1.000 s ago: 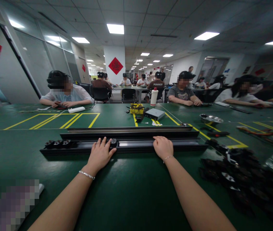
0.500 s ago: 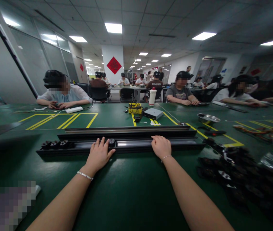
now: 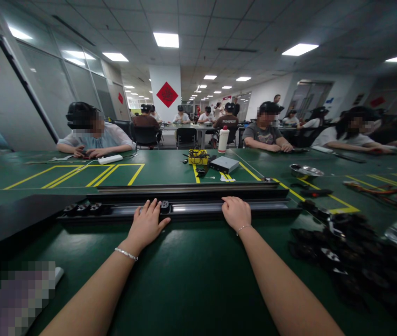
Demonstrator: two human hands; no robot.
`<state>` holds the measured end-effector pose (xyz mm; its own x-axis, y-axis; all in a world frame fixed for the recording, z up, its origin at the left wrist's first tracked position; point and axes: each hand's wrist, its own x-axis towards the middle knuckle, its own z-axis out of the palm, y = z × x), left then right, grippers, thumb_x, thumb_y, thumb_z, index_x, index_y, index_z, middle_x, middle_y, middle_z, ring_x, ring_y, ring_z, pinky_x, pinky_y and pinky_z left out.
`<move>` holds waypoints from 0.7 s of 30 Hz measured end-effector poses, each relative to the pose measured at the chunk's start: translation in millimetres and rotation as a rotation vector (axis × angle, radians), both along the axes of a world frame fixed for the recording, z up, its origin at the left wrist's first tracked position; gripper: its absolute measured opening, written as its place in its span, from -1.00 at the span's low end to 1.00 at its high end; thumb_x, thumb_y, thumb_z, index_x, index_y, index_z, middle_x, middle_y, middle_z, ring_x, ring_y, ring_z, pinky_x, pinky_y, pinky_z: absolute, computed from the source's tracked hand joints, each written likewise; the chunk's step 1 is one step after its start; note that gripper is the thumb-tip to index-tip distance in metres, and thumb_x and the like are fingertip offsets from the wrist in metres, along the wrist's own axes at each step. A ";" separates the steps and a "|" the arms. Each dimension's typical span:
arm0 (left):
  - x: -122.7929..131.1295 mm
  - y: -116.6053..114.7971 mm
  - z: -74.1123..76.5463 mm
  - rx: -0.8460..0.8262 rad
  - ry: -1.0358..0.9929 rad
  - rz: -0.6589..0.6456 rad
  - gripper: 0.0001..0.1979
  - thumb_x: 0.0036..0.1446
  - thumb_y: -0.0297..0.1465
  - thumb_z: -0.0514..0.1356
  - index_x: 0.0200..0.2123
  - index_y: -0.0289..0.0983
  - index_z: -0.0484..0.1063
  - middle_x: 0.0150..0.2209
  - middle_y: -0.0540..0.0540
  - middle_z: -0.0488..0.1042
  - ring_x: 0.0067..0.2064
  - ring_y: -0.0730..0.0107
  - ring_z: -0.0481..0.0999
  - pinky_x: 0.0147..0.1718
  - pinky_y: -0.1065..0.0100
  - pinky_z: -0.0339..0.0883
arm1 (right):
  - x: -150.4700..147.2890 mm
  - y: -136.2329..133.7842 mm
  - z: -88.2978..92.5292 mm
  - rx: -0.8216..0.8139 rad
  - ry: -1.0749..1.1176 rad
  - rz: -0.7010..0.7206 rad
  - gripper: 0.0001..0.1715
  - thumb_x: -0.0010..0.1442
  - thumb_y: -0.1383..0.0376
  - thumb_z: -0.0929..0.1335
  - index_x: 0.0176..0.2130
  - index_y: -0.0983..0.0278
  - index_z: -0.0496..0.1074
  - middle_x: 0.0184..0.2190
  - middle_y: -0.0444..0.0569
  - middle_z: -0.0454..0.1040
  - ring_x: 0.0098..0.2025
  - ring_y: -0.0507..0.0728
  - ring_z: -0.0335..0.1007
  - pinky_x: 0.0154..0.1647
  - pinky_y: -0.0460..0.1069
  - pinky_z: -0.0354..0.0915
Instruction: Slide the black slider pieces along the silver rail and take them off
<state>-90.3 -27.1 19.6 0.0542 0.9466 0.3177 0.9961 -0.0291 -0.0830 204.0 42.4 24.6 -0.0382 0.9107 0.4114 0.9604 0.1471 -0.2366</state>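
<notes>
A long black rail [image 3: 198,209] lies across the green table [image 3: 191,275] in front of me. My left hand [image 3: 147,223] rests on its near edge with fingers spread flat, the fingertips beside a small black module [image 3: 165,204] seated in the rail. My right hand [image 3: 236,212] is curled over the rail's near edge farther right. Three more small black modules [image 3: 82,208] sit in the rail near its left end. A second long rail [image 3: 187,188] lies parallel just behind.
A heap of dark modules [image 3: 345,261] covers the table at right. A dark flat bar [image 3: 12,219] juts in from the left. Beyond lie a yellow box [image 3: 198,157], grey box [image 3: 224,164], white bottle [image 3: 223,140] and metal dish [image 3: 306,171]. Several seated people work at the far tables.
A dark flat bar has come into view from the left edge, reaching toward the rail's left end. My hands stay on the rail almost unmoved.
</notes>
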 end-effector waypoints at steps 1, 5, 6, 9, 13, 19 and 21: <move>0.3 -0.1 0.2 -0.003 0.000 -0.002 -0.33 0.16 -0.02 -0.15 0.19 -0.34 0.16 0.26 -0.23 0.09 0.28 0.00 0.03 0.14 -0.01 0.01 | 0.1 0.0 -0.1 0.004 -0.001 0.000 -0.57 0.18 0.30 0.15 -0.07 0.17 0.46 -0.02 -0.09 0.45 0.06 0.12 0.25 0.03 0.04 0.09; 0.9 0.1 0.3 -0.005 0.002 -0.003 -0.33 0.16 -0.03 -0.13 0.19 -0.35 0.15 0.26 -0.23 0.09 0.27 -0.01 0.03 0.13 -0.01 0.02 | 0.5 0.5 -0.5 0.012 -0.003 0.002 -0.56 0.18 0.30 0.14 -0.07 0.17 0.46 -0.02 -0.10 0.45 0.05 0.12 0.25 0.02 0.04 0.09; 0.9 0.2 0.1 -0.004 0.003 -0.003 -0.33 0.16 -0.03 -0.13 0.19 -0.35 0.14 0.26 -0.23 0.09 0.27 -0.01 0.03 0.14 -0.01 0.02 | 0.5 0.6 -0.4 0.009 -0.003 0.001 -0.56 0.18 0.30 0.14 -0.07 0.17 0.46 -0.02 -0.10 0.45 0.05 0.12 0.25 0.02 0.04 0.09; 2.0 0.8 -0.5 0.006 0.008 -0.003 -0.31 0.15 -0.02 -0.13 0.20 -0.38 0.13 0.26 -0.25 0.10 0.27 -0.02 0.04 0.14 0.00 0.02 | 0.1 0.5 0.1 0.001 -0.005 -0.005 -0.57 0.18 0.30 0.14 -0.07 0.17 0.46 -0.02 -0.09 0.44 0.05 0.11 0.26 0.02 0.04 0.09; 7.7 0.6 -1.5 0.018 0.024 -0.017 -0.30 0.15 -0.01 -0.13 0.20 -0.39 0.13 0.26 -0.25 0.10 0.26 -0.05 0.06 0.14 0.01 0.02 | -0.5 0.3 0.4 0.002 -0.004 0.000 -0.56 0.17 0.30 0.14 -0.07 0.18 0.46 -0.02 -0.09 0.45 0.05 0.11 0.26 0.01 0.03 0.09; 16.0 -1.1 -0.4 0.026 0.020 -0.040 -0.31 0.16 -0.03 -0.12 0.21 -0.37 0.11 0.26 -0.24 0.10 0.27 -0.01 0.05 0.14 0.02 0.02 | 0.0 1.0 -0.7 0.007 -0.004 -0.004 -0.57 0.17 0.30 0.14 -0.07 0.16 0.46 -0.03 -0.10 0.45 0.05 0.12 0.26 0.01 0.04 0.09; 16.3 -1.6 0.1 0.018 0.016 -0.041 -0.32 0.16 -0.04 -0.12 0.21 -0.37 0.12 0.26 -0.24 0.10 0.27 -0.01 0.05 0.14 0.01 0.02 | 0.0 1.0 -1.0 0.010 -0.001 -0.005 -0.57 0.17 0.30 0.14 -0.08 0.16 0.46 -0.03 -0.09 0.45 0.04 0.12 0.26 0.00 0.04 0.09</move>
